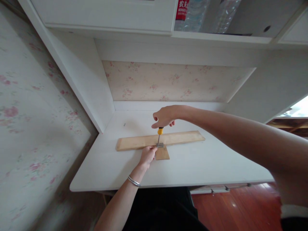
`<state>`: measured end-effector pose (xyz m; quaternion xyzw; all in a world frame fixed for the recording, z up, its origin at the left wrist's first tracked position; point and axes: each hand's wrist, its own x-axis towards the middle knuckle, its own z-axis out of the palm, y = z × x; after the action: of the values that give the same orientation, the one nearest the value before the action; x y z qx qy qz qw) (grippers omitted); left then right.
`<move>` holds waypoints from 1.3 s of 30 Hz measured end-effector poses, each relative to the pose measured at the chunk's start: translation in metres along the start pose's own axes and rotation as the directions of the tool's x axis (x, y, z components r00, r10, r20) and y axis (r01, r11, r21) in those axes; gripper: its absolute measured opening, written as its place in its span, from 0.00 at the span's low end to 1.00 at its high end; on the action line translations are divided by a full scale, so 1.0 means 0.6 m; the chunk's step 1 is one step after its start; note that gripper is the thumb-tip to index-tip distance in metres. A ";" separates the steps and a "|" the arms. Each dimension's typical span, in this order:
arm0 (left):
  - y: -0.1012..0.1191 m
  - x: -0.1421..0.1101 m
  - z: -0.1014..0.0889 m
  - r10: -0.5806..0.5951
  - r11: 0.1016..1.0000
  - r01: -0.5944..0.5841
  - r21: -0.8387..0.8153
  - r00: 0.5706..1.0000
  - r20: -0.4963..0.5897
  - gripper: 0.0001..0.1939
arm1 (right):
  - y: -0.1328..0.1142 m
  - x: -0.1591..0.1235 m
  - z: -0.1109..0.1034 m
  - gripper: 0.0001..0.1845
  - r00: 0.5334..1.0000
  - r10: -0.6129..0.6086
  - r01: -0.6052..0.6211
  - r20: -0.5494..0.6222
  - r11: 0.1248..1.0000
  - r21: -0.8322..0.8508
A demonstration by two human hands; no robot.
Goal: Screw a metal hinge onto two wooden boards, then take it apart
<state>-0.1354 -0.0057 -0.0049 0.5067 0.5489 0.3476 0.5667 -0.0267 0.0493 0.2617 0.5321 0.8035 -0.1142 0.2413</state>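
Note:
My right hand (166,116) is closed around the top of a screwdriver (160,131) with a yellow-and-black handle, held upright. Its shaft points down onto a small metal hinge (160,145); the exact contact of the tip is too small to make out. The hinge lies where a long wooden board (134,141) meets a short wooden piece (163,154), at the long board's front edge. With fingertips pinched at the hinge's left end, my left hand (147,154) rests low beside the short piece. A bangle circles the left wrist.
Both boards lie on a white desk (101,170). A tiny dark item (124,124), perhaps a screw, is behind the long board. Overhead, a white cabinet (108,16) has a shelf with clear plastic bottles (196,14). A side panel (79,80) bounds the left.

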 end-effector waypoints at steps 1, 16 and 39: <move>0.001 0.000 0.000 -0.002 1.000 0.002 -0.005 1.000 0.000 0.12 | -0.001 -0.001 0.000 0.25 1.000 0.022 -0.022 0.002 1.000 -0.013; 0.010 -0.006 -0.001 -0.003 0.999 0.003 0.032 1.000 0.001 0.12 | 0.004 0.003 0.002 0.24 0.986 -0.165 0.166 -0.031 0.985 0.053; 0.006 -0.005 -0.002 -0.005 0.999 0.005 0.035 1.000 0.009 0.13 | -0.013 0.001 0.009 0.21 0.986 -0.161 0.160 -0.032 0.987 -0.022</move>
<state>-0.1362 -0.0073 -0.0003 0.5166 0.5537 0.3342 0.5611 -0.0324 0.0446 0.2563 0.4651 0.8488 -0.1166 0.2226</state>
